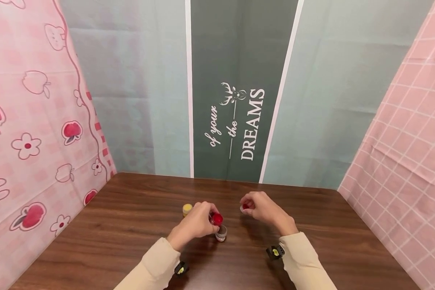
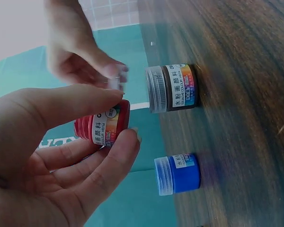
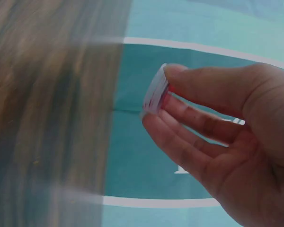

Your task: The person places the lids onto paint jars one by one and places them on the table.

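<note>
My left hand [image 1: 197, 221] grips a small red paint jar [image 1: 216, 219] between thumb and fingers. In the left wrist view the red jar's threaded neck is bare, with a printed label on its side. Off to the right, my right hand [image 1: 264, 207] pinches a clear plastic lid [image 3: 155, 92] smeared with red inside. Just below the left fingertips stands a dark paint jar [image 1: 221, 233] with a clear lid on. A blue paint jar [image 2: 185, 174], also lidded, stands near it and is hidden in the head view. Left of the hand is a yellow-topped jar [image 1: 187, 208].
The jars stand on a brown wood-grain table [image 1: 311, 249]. A teal and dark green printed cloth [image 1: 235, 48] hangs behind its far edge. Pink cloths [image 1: 32, 133] hang along both sides. Each wrist wears a small black camera mount [image 1: 275, 252].
</note>
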`<state>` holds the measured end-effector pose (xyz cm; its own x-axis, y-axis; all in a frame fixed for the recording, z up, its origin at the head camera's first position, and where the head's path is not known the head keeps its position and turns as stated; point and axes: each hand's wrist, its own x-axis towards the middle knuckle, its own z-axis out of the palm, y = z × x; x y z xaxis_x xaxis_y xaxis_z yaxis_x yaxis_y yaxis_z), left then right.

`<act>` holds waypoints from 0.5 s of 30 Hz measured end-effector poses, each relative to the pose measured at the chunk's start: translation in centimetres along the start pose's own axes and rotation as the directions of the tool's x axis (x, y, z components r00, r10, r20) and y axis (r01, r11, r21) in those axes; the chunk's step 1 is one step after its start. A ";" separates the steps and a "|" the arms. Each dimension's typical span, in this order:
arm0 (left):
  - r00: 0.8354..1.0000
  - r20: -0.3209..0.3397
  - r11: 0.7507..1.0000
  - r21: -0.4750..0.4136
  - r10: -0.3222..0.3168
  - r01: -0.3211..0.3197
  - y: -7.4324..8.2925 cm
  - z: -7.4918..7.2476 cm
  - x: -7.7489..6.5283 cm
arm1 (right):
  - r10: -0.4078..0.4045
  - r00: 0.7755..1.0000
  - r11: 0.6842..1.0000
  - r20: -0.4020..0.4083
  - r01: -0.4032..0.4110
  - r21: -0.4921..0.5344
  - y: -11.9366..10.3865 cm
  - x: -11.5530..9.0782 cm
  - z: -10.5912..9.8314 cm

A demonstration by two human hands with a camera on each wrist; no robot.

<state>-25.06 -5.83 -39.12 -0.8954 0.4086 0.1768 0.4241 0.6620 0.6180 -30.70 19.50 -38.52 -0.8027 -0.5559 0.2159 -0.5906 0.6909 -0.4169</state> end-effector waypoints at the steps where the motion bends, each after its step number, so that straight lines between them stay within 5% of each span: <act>1: 1.000 0.000 1.000 0.002 0.000 0.000 0.0 0.0 0.0 | -0.006 1.000 1.000 0.008 0.006 0.014 -0.3 -0.1 -0.2; 15: 0.999 -0.029 0.999 -0.024 0.023 -0.024 0.5 0.0 0.0 | -0.153 0.988 0.982 0.008 0.151 0.116 -4.8 -0.9 -1.5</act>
<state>-24.86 -5.54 -38.78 -0.8890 0.4053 0.2130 0.4417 0.6371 0.6316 -27.24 17.37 -35.36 -0.7024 -0.6587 0.2698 -0.6913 0.5408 -0.4792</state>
